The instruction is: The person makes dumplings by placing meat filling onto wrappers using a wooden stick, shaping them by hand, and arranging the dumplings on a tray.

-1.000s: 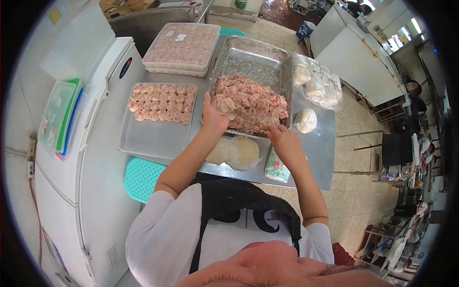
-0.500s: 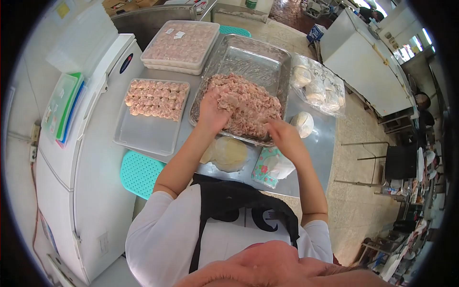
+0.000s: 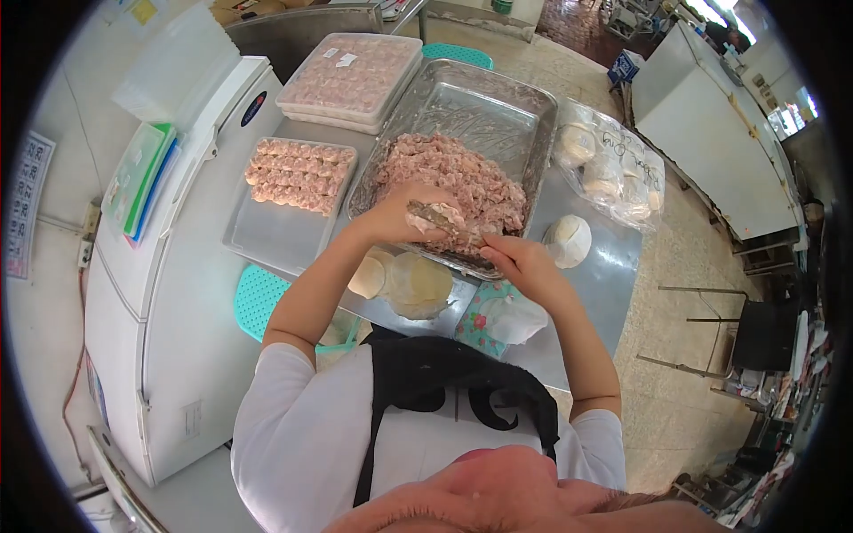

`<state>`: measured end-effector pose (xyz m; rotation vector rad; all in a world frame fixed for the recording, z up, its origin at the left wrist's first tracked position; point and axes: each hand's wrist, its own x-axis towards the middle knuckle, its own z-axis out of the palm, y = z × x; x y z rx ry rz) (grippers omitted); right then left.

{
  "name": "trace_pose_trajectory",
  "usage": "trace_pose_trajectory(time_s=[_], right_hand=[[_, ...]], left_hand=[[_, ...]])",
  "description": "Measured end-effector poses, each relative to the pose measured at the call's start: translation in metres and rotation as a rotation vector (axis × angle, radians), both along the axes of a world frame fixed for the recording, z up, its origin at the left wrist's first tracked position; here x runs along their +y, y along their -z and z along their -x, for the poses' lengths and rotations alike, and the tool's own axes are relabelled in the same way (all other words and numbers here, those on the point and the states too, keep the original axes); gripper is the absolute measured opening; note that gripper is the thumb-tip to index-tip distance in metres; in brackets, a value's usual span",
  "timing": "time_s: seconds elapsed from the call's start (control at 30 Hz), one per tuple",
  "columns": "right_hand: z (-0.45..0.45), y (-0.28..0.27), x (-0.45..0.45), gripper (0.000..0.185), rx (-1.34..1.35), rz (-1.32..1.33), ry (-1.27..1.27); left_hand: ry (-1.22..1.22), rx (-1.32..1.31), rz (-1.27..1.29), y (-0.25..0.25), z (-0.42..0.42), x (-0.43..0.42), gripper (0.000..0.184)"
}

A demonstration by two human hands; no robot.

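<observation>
My left hand (image 3: 409, 213) is cupped at the near edge of a metal tray (image 3: 544, 133), with a dumpling wrapper and minced meat (image 3: 435, 219) in its palm. A narrow flat spatula (image 3: 444, 226) lies across that meat, its handle end pinched in my right hand (image 3: 524, 262). Behind both hands is a large mound of pink minced meat (image 3: 453, 169) in the tray. Close below my left hand sit pale round wrappers (image 3: 369, 274) and a larger yellowish round piece (image 3: 420, 286), possibly under plastic.
Left of the metal tray, a plastic tray (image 3: 271, 233) carries rows of filled dumplings (image 3: 298, 175). Stacked lidded boxes (image 3: 351, 75) stand behind it. At right are a bag of white rounds (image 3: 613, 169) and a wrapped white bundle (image 3: 569, 241). A floral tissue pack (image 3: 484, 324) lies near me.
My left hand has come from the meat mound toward me and the spatula now lies on the meat in its palm. The whole view has shifted slightly.
</observation>
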<state>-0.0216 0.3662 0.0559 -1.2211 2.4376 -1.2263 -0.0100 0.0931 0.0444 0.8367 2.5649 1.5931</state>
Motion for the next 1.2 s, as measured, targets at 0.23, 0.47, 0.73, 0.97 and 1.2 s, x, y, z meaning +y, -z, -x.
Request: trace_pose_trajectory(time_s=[0.23, 0.47, 0.73, 0.97, 1.2], right_hand=[[0.006, 0.006, -0.004, 0.02, 0.298, -0.177, 0.255], [0.03, 0.029, 0.026, 0.025, 0.174, -0.517, 0.308], [-0.001, -0.002, 0.013, 0.027, -0.307, -0.061, 0.068], [-0.01, -0.006, 0.006, 0.028, 0.344, -0.145, 0.268], [0.01, 0.03, 0.028, 0.024, 0.105, -0.44, 0.318]], left_hand=[[-0.361, -0.349, 0.018, 0.071, 0.024, -0.01, 0.042], [-0.341, -0.225, 0.022, 0.029, 0.0, 0.0, 0.054], [-0.095, -0.235, 0.031, -0.008, -0.007, 0.008, 0.038], [-0.404, -0.253, 0.103, 0.02, -0.015, 0.0, 0.037], [-0.308, -0.406, -0.009, 0.009, -0.026, -0.011, 0.049]])
